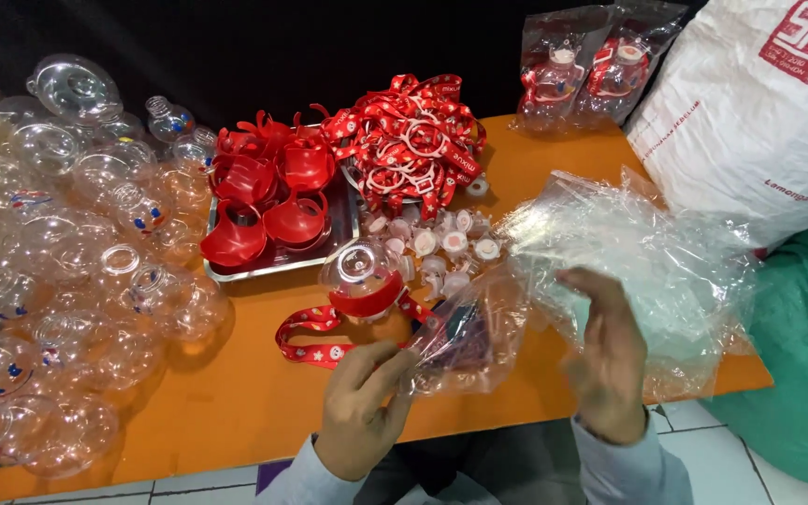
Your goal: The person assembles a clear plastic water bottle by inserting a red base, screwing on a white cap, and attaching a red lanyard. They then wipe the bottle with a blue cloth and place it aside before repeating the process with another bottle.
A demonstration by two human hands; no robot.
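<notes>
Pinching a small clear plastic bag [465, 337] at lower centre, the left hand [359, 411] grips it; the right hand [610, 360], fingers loosely open, touches the crumpled clear plastic bags [638, 252].

The small plastic bag [465, 337] is motion-blurred; the white sack [750, 112] is cut off.

Bright, even light from above, colours saturated on the orange table [236, 393]. Soft, short shadows under the clear bottles [58, 281] at the table's left and beneath the metal tray [278, 262]. Small white glints scattered over the bottles and over the crumpled plastic bags [638, 252] at the table's right. Black, detail-free background beyond the table's far edge. Motion blur on the right hand [610, 360] and on the bag [465, 337] pinched by the left hand [362, 411]. Slight wide-angle bowing along the table's near edge. Red straps [413, 140] at the table's middle sharp.
</notes>
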